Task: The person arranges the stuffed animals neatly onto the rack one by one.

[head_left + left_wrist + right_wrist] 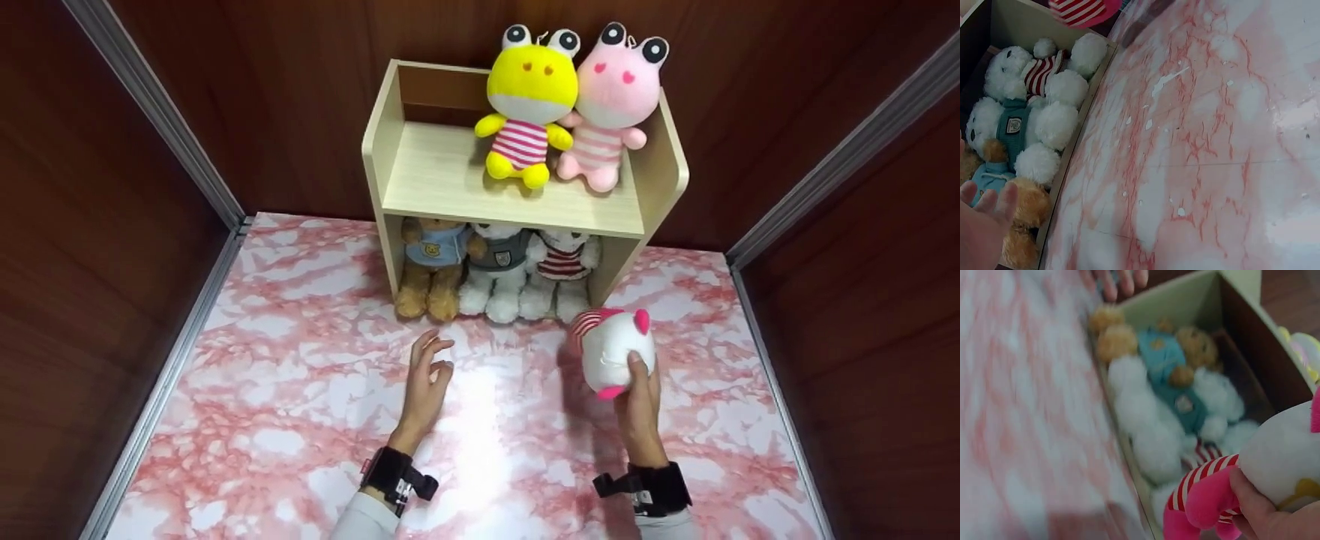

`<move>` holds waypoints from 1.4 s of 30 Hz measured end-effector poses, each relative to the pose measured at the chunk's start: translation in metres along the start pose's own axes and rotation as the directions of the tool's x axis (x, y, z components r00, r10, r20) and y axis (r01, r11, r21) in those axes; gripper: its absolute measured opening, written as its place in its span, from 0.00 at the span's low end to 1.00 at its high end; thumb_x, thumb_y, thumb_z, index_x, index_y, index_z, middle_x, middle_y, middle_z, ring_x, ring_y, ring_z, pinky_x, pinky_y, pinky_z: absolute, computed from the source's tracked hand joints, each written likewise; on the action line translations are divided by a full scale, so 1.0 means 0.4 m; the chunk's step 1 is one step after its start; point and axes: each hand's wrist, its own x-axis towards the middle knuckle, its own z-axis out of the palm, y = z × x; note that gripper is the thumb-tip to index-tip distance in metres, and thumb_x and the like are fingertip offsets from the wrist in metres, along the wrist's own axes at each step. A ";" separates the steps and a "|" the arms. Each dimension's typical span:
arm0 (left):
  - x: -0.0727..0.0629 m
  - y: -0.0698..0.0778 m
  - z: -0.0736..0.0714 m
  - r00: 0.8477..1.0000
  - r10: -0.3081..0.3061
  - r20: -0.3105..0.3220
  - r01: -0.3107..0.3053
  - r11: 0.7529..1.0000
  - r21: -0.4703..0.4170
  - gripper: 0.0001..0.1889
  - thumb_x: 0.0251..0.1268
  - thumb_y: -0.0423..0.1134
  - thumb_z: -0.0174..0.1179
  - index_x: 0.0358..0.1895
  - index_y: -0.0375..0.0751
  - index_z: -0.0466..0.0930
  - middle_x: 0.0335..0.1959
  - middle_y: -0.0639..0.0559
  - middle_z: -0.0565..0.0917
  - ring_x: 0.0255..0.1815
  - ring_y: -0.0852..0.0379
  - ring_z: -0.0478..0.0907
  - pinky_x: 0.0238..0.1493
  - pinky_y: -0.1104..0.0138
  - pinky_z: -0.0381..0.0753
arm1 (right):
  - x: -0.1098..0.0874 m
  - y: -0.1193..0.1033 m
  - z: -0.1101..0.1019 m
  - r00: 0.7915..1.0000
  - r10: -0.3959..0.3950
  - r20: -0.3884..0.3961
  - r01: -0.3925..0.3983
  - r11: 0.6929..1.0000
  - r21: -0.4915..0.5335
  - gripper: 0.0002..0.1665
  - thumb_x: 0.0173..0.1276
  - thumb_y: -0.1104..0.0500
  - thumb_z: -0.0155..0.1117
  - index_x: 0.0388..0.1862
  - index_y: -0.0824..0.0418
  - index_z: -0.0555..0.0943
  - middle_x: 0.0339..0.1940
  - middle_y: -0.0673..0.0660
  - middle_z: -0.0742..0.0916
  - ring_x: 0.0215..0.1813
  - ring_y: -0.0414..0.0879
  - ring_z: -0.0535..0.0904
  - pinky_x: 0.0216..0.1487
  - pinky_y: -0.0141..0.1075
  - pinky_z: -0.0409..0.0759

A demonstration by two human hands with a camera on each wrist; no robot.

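My right hand (641,401) grips a plush toy (613,351) with a white head, hot pink limbs and a red-and-white striped body. In the right wrist view, my thumb and fingers wrap the toy where its white head meets the striped body (1189,489). The toy is held up at the shelf's front right corner. My left hand (427,390) holds nothing, its fingers loosely bent over the table in front of the shelf. Closest to it is a brown plush bear (431,285) in a light blue top, sitting in the lower compartment.
A pale wooden two-tier shelf (514,219) stands at the back. On top, a yellow frog plush (531,90) and a pink frog plush (619,90) lean side by side to the right. Below, two white bears (499,281) sit beside the brown one. Dark panels (862,247) flank the marbled table.
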 end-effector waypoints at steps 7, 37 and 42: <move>0.021 -0.074 0.025 0.965 0.169 0.199 -0.199 0.969 0.143 0.31 0.64 0.21 0.60 0.72 0.32 0.71 0.76 0.33 0.64 0.78 0.35 0.60 0.71 0.42 0.66 | -0.016 0.007 0.052 0.983 0.126 0.135 -0.152 0.967 0.203 0.37 0.81 0.41 0.50 0.84 0.41 0.53 0.72 0.53 0.72 0.68 0.47 0.74 0.64 0.45 0.78; 0.072 -0.039 0.085 0.722 0.562 0.404 -0.689 0.635 0.349 0.41 0.50 0.30 0.76 0.71 0.37 0.71 0.69 0.36 0.75 0.70 0.37 0.73 0.74 0.52 0.69 | -0.057 0.005 0.126 0.859 0.395 0.325 -0.476 0.850 0.224 0.42 0.71 0.22 0.50 0.74 0.44 0.70 0.67 0.54 0.79 0.64 0.48 0.78 0.55 0.46 0.81; 0.060 -0.037 0.079 0.848 0.417 0.327 -0.497 0.841 0.214 0.36 0.55 0.25 0.68 0.71 0.34 0.71 0.67 0.39 0.77 0.67 0.44 0.76 0.69 0.57 0.75 | -0.053 0.009 0.118 0.837 0.260 0.481 -0.361 0.924 0.128 0.46 0.78 0.25 0.27 0.80 0.52 0.62 0.73 0.56 0.75 0.72 0.51 0.72 0.67 0.49 0.74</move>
